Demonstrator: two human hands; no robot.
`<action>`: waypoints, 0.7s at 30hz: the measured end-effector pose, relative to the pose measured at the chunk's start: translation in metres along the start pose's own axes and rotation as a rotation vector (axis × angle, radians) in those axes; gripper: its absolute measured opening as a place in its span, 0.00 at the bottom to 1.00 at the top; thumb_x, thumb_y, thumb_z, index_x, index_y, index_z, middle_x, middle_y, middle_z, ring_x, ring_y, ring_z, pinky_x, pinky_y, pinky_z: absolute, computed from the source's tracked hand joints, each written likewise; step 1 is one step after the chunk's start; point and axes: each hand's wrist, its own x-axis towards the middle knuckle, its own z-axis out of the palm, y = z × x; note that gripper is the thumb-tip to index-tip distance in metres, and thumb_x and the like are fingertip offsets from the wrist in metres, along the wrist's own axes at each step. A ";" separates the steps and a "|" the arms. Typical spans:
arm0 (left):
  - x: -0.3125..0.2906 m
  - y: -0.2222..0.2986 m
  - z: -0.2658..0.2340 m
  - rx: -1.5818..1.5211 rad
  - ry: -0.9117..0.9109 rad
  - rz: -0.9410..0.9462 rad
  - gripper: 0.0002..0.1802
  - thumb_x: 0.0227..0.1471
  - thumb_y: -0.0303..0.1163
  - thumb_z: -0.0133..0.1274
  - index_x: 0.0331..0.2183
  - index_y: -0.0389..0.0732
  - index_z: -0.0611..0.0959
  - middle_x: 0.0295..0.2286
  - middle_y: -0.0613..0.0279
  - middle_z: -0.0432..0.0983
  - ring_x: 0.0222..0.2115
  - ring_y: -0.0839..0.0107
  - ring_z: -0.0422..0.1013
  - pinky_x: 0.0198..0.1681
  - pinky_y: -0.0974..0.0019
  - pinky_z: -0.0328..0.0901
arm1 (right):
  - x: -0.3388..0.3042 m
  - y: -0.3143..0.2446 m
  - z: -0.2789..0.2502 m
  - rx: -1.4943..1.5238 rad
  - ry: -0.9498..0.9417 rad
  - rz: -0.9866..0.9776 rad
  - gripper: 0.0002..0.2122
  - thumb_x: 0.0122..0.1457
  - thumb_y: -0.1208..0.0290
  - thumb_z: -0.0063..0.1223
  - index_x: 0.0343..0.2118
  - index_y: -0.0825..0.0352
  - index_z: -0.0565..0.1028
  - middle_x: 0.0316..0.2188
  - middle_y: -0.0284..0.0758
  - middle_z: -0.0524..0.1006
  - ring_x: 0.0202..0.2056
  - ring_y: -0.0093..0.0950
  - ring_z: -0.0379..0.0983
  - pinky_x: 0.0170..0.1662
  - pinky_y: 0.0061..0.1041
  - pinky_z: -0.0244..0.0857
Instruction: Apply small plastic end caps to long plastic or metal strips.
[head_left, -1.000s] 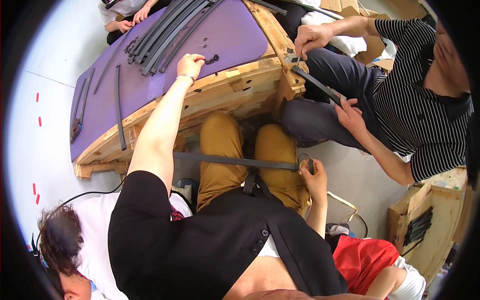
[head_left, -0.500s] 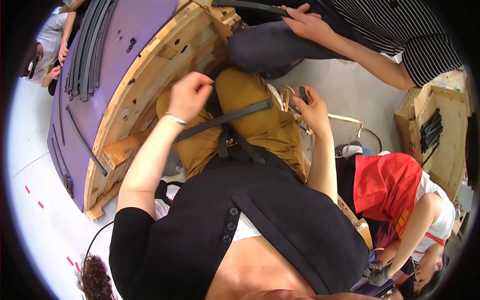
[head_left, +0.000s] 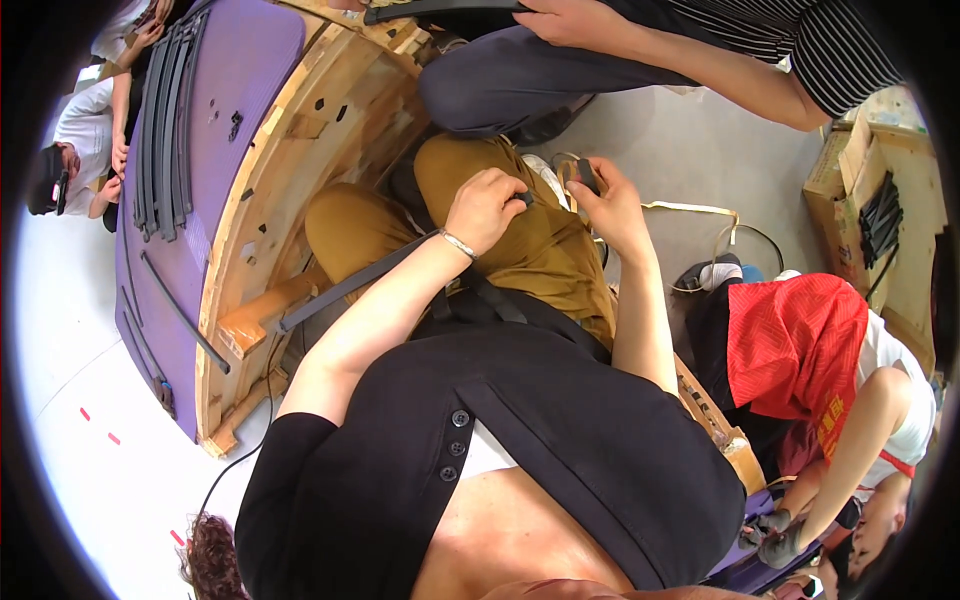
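My left hand is closed over my lap, with a small black piece at its fingertips. Whether that piece is the end of the long strip cannot be told. The flat black strip slants across my thighs and passes behind my left forearm. Opposite, over my right knee, my right hand pinches a dark piece between thumb and fingers. A short gap separates the hands.
At my left, a curved wooden bench carries a purple mat and a bundle of black strips. A co-worker's hand is ahead. To the right are a person in red and a box with black pieces.
My left hand has moved right and down, nearer my right hand. The strip on my lap now lies further left in view. The whole view has shifted a little.
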 end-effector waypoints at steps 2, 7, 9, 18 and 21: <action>0.003 0.005 0.003 0.015 0.030 0.016 0.11 0.32 0.25 0.59 0.26 0.39 0.78 0.24 0.59 0.69 0.28 0.61 0.67 0.31 0.62 0.63 | 0.001 0.004 0.001 0.033 0.007 0.001 0.11 0.50 0.77 0.51 0.37 0.70 0.69 0.30 0.28 0.72 0.34 0.16 0.66 0.38 0.16 0.60; 0.002 0.004 0.005 0.083 0.082 0.029 0.11 0.31 0.26 0.60 0.26 0.41 0.80 0.24 0.61 0.67 0.29 0.62 0.66 0.32 0.63 0.63 | 0.002 0.004 0.001 0.054 0.029 -0.015 0.10 0.50 0.77 0.51 0.37 0.71 0.69 0.29 0.28 0.72 0.33 0.16 0.66 0.37 0.16 0.60; 0.002 0.004 0.005 0.066 0.061 0.006 0.12 0.31 0.26 0.60 0.27 0.41 0.80 0.24 0.61 0.67 0.29 0.63 0.66 0.32 0.63 0.63 | 0.002 0.004 0.001 0.037 0.032 -0.003 0.11 0.50 0.77 0.51 0.37 0.71 0.69 0.29 0.28 0.72 0.33 0.16 0.66 0.37 0.16 0.60; -0.003 0.000 0.004 -0.079 0.031 -0.062 0.15 0.32 0.25 0.60 0.30 0.40 0.80 0.26 0.61 0.68 0.30 0.62 0.67 0.33 0.65 0.63 | 0.000 0.002 0.002 0.033 0.012 0.015 0.11 0.49 0.77 0.52 0.37 0.71 0.69 0.30 0.30 0.73 0.33 0.17 0.67 0.37 0.17 0.60; -0.004 0.001 0.004 -0.087 0.035 -0.066 0.14 0.32 0.25 0.59 0.29 0.39 0.80 0.26 0.60 0.69 0.30 0.62 0.67 0.32 0.65 0.64 | -0.001 0.001 0.002 0.023 0.012 0.013 0.11 0.49 0.77 0.52 0.37 0.71 0.69 0.30 0.30 0.73 0.33 0.17 0.67 0.37 0.17 0.60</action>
